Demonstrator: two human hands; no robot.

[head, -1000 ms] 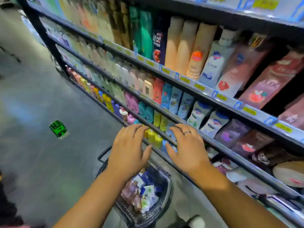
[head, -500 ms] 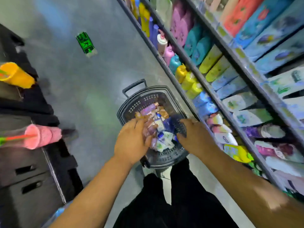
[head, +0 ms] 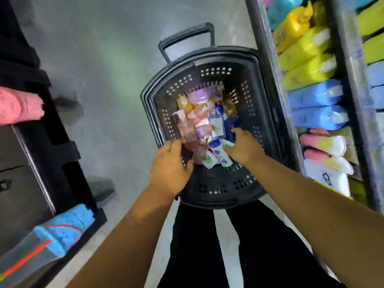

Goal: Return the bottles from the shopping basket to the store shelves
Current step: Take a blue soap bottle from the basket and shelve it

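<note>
Basket (head: 207, 196): bottles (head: 216, 125) under right hand (head: 246, 149), fingers loose; left hand (head: 169, 169) fingers' grip unclear.

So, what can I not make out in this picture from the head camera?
Head view only:
Small bottles in the black perforated plastic basket: labels blurred, lower ones buried under others.
Left hand: curled fingertips partly out of sight, grip unclear.
Right hand: fingertips among the bottles, grip unclear.
Yellow and blue packs on the shelf: motion-blurred, some cut off by the right edge.
</note>
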